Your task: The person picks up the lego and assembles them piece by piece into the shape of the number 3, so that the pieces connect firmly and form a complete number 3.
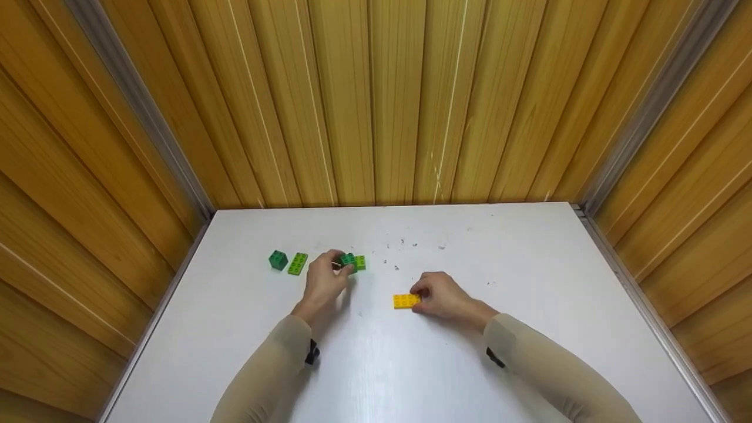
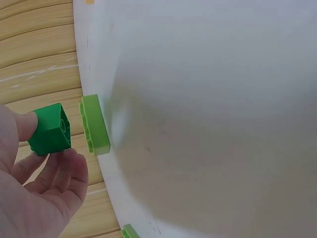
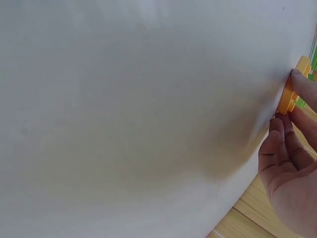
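You pinched a green block (image 2: 48,131) in your left hand (image 1: 324,279) — just below the head view's centre, beside a lime brick (image 1: 361,262) — and gripped a yellow brick (image 1: 403,302) lower down with your right hand (image 1: 445,295). A second block (image 1: 278,260) and a lime plate (image 1: 298,264) lay centre-left on the desk (image 1: 376,370).

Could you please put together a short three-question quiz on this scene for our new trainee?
1. Which colour of brick does the right hand pinch: (a) red, (b) yellow or (c) blue?
2. True or false: the left hand is empty.
3. In the head view, how many bricks lie on the table to the left of the left hand?

Key:
1. b: it pinches the yellow brick.
2. False: it holds a green block.
3. Two: a dark green cube and a light green plate.
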Motion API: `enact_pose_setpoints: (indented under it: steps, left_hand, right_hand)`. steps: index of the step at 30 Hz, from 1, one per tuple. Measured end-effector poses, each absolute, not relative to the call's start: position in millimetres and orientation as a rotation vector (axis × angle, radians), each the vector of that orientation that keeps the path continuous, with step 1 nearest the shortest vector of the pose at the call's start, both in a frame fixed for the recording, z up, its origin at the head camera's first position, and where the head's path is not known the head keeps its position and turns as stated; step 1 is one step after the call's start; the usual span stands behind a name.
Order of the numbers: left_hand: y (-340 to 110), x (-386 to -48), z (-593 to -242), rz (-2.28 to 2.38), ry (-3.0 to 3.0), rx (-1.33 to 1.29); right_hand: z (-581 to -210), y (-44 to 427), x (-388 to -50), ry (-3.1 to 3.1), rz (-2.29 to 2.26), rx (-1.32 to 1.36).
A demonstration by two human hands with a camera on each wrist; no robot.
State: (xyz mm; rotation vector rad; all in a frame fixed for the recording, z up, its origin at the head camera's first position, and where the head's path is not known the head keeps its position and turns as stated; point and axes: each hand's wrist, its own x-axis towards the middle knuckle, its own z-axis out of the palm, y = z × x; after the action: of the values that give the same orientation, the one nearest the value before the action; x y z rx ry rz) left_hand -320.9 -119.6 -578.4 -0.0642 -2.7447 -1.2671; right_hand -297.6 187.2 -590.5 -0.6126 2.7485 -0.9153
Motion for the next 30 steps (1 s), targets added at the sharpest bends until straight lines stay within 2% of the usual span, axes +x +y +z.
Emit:
enact_pose_setpoints:
  steps: [13, 19, 30]
  left_hand:
    - [-106, -318, -572, -1.306, -2.716, -0.194]
    - [-101, -313, -573, -1.268, -2.720, -0.309]
    - [-89, -310, -571, -1.272, -2.768, -0.345]
  right_hand:
    - [-589, 185, -297, 2.741, -0.886, -0.546]
    - [-592, 186, -298, 2.756, -0.895, -0.608]
    - [-591, 184, -299, 2.760, -0.883, -0.579]
